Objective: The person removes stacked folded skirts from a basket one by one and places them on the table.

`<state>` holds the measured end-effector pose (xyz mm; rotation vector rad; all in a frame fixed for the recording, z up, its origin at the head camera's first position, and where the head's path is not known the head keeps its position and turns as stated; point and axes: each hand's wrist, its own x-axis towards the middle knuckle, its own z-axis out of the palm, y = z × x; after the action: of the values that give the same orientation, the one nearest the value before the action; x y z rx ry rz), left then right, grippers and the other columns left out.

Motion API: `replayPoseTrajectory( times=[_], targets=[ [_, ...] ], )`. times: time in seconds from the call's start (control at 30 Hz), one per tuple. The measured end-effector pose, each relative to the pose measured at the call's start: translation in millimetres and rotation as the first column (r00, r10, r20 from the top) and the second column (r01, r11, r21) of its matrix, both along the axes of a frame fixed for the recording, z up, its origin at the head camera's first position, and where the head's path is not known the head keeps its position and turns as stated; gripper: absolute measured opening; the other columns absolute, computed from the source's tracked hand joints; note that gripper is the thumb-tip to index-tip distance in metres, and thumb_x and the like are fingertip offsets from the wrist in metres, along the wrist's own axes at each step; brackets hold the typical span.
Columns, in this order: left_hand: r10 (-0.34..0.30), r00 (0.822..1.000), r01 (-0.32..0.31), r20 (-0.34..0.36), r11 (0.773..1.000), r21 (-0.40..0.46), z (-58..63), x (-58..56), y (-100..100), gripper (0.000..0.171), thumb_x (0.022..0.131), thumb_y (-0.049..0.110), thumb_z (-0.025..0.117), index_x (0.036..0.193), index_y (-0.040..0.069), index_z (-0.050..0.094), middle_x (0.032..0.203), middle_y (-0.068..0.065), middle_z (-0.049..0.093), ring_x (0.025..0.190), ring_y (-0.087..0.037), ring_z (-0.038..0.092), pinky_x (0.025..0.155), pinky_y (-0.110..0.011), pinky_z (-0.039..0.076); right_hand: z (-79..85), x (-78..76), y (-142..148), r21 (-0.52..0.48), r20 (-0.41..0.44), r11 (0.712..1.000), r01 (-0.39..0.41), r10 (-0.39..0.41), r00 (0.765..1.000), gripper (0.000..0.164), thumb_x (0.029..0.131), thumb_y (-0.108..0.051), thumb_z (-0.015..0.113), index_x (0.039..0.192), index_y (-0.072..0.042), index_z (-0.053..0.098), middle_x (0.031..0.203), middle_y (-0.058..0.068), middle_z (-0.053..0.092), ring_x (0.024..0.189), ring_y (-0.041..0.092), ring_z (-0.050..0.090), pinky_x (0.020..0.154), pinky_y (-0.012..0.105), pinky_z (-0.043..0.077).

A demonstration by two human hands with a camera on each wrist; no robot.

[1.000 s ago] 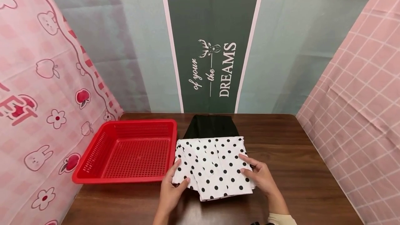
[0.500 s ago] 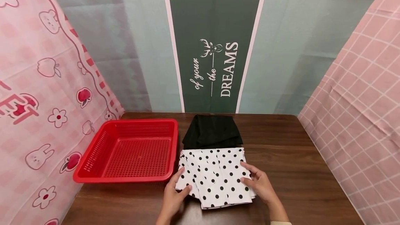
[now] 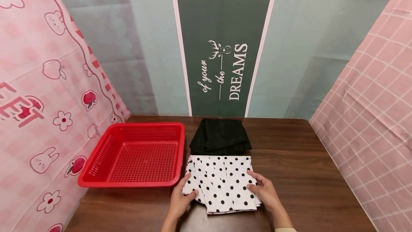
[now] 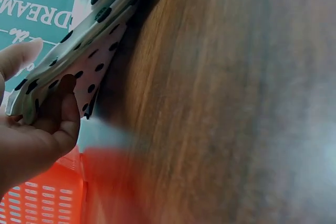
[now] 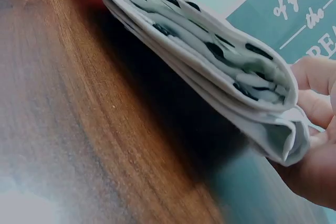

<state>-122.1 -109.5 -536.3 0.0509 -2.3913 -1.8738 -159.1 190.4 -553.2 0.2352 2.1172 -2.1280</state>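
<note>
A folded white cloth with black polka dots (image 3: 222,185) is held flat at the front middle of the table, several layers thick at its edges. My left hand (image 3: 181,198) grips its left side, the thumb on top and the fingers curled underneath, as the left wrist view shows. At the opposite side my right hand (image 3: 264,191) holds the folded edge between thumb and fingers. In the right wrist view, the stacked layers (image 5: 210,56) show a dark gap between them and the wood. Just behind lies a folded black cloth (image 3: 222,137).
To the left stands a red plastic basket (image 3: 180,153) with a perforated bottom and nothing in it. The brown wooden table (image 3: 289,153) stretches to the right. Pink printed curtains (image 3: 64,81) and a green one hang around it.
Both hands have drawn the polka-dot cloth toward the person and lower, so more of the black cloth shows behind it. The view has shifted slightly.
</note>
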Motion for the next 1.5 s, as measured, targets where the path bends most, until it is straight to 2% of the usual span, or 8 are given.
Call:
replayPoseTrajectory(
  times=[0.13, 0.2, 0.33, 0.47, 0.77, 0.97, 1.2, 1.5],
  targets=[
    [-0.004, 0.999, 0.004, 0.047, 1.0, 0.016, -14.0, -9.9, -3, 0.066, 0.072, 0.002, 0.076, 0.132, -0.003, 0.048, 0.134, -0.019, 0.046, 0.127, -0.035, 0.034, 0.104, -0.053, 0.022, -8.6, -6.5, -1, 0.038, 0.01, 0.999, 0.014, -0.014, 1.0, 0.052, 0.073, 0.009, 0.068, 0.123, 0.004, 0.057, 0.107, 0.019, 0.061, 0.083, 0.019, 0.061, 0.067, 0.028, 0.052],
    [0.004, 0.997, -0.005, 0.082, 1.0, 0.011, -16.5, -10.9, -5, 0.067, 0.072, 0.002, 0.076, 0.132, -0.002, 0.048, 0.134, -0.021, 0.045, 0.116, -0.036, 0.045, 0.098, -0.053, 0.031, -13.0, -7.3, -1, 0.047, 0.005, 0.999, -0.003, 0.003, 1.0, 0.053, 0.072, 0.01, 0.067, 0.123, 0.006, 0.055, 0.104, 0.02, 0.062, 0.082, 0.019, 0.06, 0.067, 0.027, 0.051],
    [0.017, 0.993, -0.012, 0.114, 0.999, -0.043, -21.4, -10.6, -7, 0.067, 0.071, 0.001, 0.075, 0.132, -0.001, 0.049, 0.133, -0.024, 0.045, 0.112, -0.038, 0.047, 0.094, -0.055, 0.034, -17.7, -6.0, -1, 0.055, 0.011, 0.998, -0.02, 0.019, 1.0, 0.055, 0.072, 0.012, 0.067, 0.125, 0.009, 0.052, 0.101, 0.019, 0.062, 0.08, 0.018, 0.06, 0.066, 0.027, 0.051],
    [0.026, 0.993, -0.016, 0.116, 0.996, -0.084, -23.1, -12.0, -5, 0.066, 0.07, 0.001, 0.074, 0.131, 0.0, 0.05, 0.132, -0.024, 0.046, 0.123, -0.044, 0.037, 0.097, -0.059, 0.028, -18.2, -7.2, 1, 0.059, 0.01, 0.998, -0.012, 0.011, 1.0, 0.055, 0.072, 0.011, 0.067, 0.125, 0.007, 0.053, 0.105, 0.02, 0.062, 0.082, 0.018, 0.059, 0.067, 0.026, 0.05],
    [0.031, 0.995, -0.018, 0.093, 0.99, -0.137, -30.5, -12.9, 4, 0.064, 0.065, -0.001, 0.074, 0.126, -0.004, 0.054, 0.126, -0.023, 0.052, 0.119, -0.043, 0.042, 0.096, -0.057, 0.031, -21.1, -7.0, 12, 0.093, 0.017, 0.996, 0.014, -0.015, 1.0, 0.055, 0.071, 0.011, 0.068, 0.124, 0.006, 0.055, 0.114, 0.021, 0.058, 0.088, 0.018, 0.057, 0.07, 0.025, 0.049],
    [0.06, 0.998, -0.057, 0.008, 0.977, -0.206, -29.6, -12.6, 6, 0.06, 0.063, -0.002, 0.074, 0.121, -0.006, 0.056, 0.119, -0.024, 0.056, 0.112, -0.044, 0.047, 0.091, -0.055, 0.036, -19.8, -6.3, 12, 0.127, 0.016, 0.992, 0.014, -0.016, 1.0, 0.054, 0.071, 0.007, 0.07, 0.124, 0.004, 0.056, 0.114, 0.02, 0.058, 0.09, 0.019, 0.056, 0.071, 0.025, 0.049],
    [0.041, 0.996, -0.026, 0.08, 0.984, -0.175, -30.3, -17.9, 4, 0.063, 0.064, -0.001, 0.075, 0.124, -0.003, 0.055, 0.124, -0.022, 0.054, 0.118, -0.042, 0.044, 0.096, -0.055, 0.033, -16.1, -9.9, 11, 0.164, 0.002, 0.986, 0.032, -0.033, 0.999, 0.053, 0.071, 0.007, 0.07, 0.123, 0.003, 0.057, 0.11, 0.019, 0.06, 0.09, 0.019, 0.056, 0.072, 0.023, 0.047],
    [0.073, 0.997, -0.064, 0.037, 0.977, -0.204, -6.6, -9.7, 4, 0.06, 0.063, 0.003, 0.079, 0.12, 0.002, 0.06, 0.111, -0.019, 0.061, 0.1, -0.034, 0.056, 0.083, -0.045, 0.044, -4.3, -4.4, 12, 0.28, -0.053, 0.948, 0.15, -0.141, 0.989, 0.044, 0.079, 0.006, 0.064, 0.122, 0.007, 0.056, 0.117, 0.025, 0.056, 0.093, 0.024, 0.057, 0.067, 0.021, 0.049]
  ],
)
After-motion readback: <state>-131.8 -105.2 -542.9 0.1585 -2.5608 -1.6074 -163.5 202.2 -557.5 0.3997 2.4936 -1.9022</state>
